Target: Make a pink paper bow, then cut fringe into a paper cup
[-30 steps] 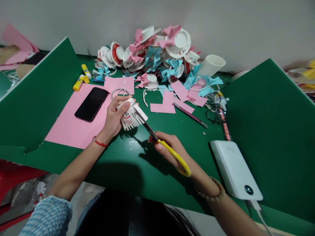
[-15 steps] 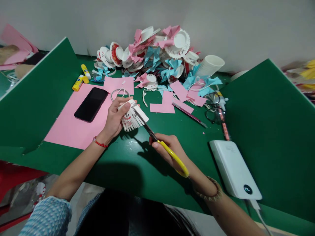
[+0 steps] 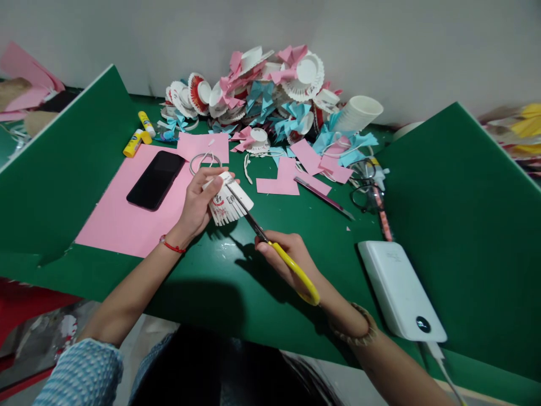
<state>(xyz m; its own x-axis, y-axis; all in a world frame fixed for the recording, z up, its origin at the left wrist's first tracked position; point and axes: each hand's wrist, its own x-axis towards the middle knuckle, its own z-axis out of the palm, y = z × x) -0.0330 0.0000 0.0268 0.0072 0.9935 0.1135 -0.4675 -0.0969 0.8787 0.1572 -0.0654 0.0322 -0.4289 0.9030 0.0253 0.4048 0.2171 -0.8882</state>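
Note:
My left hand [image 3: 202, 197] pinches a white paper cup [image 3: 230, 206] with printed marks, its side slit into a fringe of thin strips along the lower edge. Yellow-handled scissors [image 3: 293, 265] are gripped in my right hand [image 3: 287, 256]. Their blades lie across the cup, pointing up and left toward my left thumb; they look nearly closed. Both hands are above the green table [image 3: 203, 282]. Behind my left hand, a metal ring [image 3: 192, 163] with white string rests on pink paper [image 3: 114, 220].
A black phone [image 3: 155, 180] and glue sticks [image 3: 133, 144] are left. Behind lies a heap of fringed cups with bows [image 3: 262, 107], beside stacked cups [image 3: 361, 113]. A craft knife [image 3: 324, 198], glasses [image 3: 361, 197] and a power bank [image 3: 401, 290] are right. Green partitions [image 3: 460, 237] flank the table.
The scissors and my right hand have shifted very slightly left, and the blades seem a little more closed on the cup. My left hand stays almost still.

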